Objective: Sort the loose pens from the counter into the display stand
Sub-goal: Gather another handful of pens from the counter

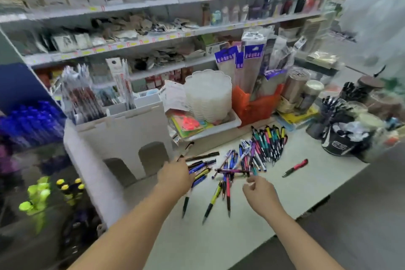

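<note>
Loose pens (260,149) in many colours lie heaped on the white counter (219,237); more lie scattered toward me. My left hand (175,174) is closed around a small fan of dark pens (201,167) in front of the white display stand (122,129). That stand has open compartments on top, with packaged pens (87,98) in them. My right hand (259,193) has its fingers curled and pinches the near end of a purple pen (232,171), which lies crosswise over the pile. A yellow-and-black pen (211,201) points toward me between my hands.
A red-and-black pen (295,167) lies alone at the right. Behind the pile sit a white tray (234,124) of stacked plastic lids and an orange basket (252,107). Black pen cups (337,144) stand at the right. Left of the stand are racks of blue pens (32,120) and highlighters (39,195). A person in white (377,17) stands at the far right.
</note>
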